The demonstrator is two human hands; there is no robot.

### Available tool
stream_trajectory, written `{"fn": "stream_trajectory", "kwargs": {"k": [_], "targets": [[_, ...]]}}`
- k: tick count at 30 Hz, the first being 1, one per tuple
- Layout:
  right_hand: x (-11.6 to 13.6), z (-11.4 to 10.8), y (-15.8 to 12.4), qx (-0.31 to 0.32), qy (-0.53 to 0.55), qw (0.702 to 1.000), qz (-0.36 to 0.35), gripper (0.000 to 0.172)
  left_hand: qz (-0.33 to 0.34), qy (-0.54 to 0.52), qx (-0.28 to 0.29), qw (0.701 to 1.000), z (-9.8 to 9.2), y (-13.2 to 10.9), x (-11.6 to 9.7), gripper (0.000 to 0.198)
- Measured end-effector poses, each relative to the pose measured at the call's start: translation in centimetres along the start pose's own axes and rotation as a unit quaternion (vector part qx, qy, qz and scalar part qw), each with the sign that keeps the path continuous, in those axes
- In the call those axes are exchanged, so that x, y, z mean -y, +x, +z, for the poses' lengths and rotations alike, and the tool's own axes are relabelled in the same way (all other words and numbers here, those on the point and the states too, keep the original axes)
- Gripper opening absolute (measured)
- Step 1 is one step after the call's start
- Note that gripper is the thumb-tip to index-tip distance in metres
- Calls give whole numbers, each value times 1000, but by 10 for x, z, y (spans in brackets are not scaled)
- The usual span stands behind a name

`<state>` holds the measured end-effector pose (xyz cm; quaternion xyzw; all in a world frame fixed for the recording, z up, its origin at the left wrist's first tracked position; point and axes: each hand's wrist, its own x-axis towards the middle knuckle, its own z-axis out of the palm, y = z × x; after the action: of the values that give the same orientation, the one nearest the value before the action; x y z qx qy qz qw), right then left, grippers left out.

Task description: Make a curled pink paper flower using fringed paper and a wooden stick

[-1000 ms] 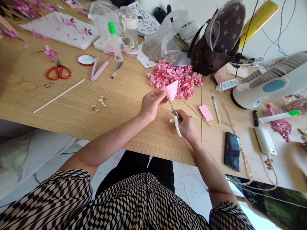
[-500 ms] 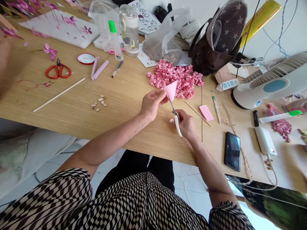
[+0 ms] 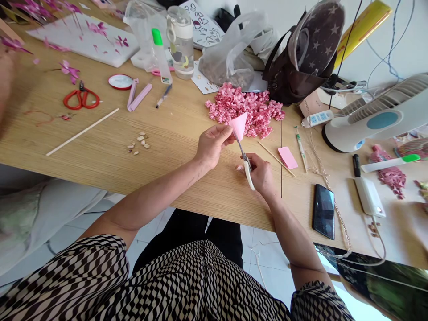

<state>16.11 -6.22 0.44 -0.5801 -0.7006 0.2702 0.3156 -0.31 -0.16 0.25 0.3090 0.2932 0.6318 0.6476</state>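
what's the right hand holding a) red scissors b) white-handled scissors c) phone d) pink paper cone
b: the right hand grips the white-handled scissors, whose blades meet the pink paper held by the left hand

The left hand (image 3: 212, 146) hides the lower part of the pink paper (image 3: 238, 125), and the right hand (image 3: 260, 174) covers much of the scissors' handle (image 3: 249, 176). At the far left edge, a blurred shape (image 3: 5, 84) is cut off. Left of centre, small pale bits (image 3: 137, 145) are too small to identify.
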Motion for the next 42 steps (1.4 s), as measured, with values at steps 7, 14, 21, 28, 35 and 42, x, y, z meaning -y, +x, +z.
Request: {"fn": "stream_trajectory", "kwargs": {"k": [7,14,21,28,35,42], "targets": [[-1,0,0,-5,-4,1000,5,47,-1,2,-8,1000,1,-1,-1,37],[-2,0,1,-10,-11,1000,-1,45,-5,13,0,1000,2,-3,3,41],[-2,0,1,-19,-8,1000,-2,45,-6,15,-1,1000,2,-3,3,39],[-1,0,0,-20,-5,1000,6,46,-10,28,-13,999,2,-3,3,36],[-1,0,0,-22,-18,1000,7,45,-2,30,-8,1000,3,-3,2,34],[-3,-1,1,-30,-34,999,-1,44,-6,50,-10,999,5,-6,1,27]]}}
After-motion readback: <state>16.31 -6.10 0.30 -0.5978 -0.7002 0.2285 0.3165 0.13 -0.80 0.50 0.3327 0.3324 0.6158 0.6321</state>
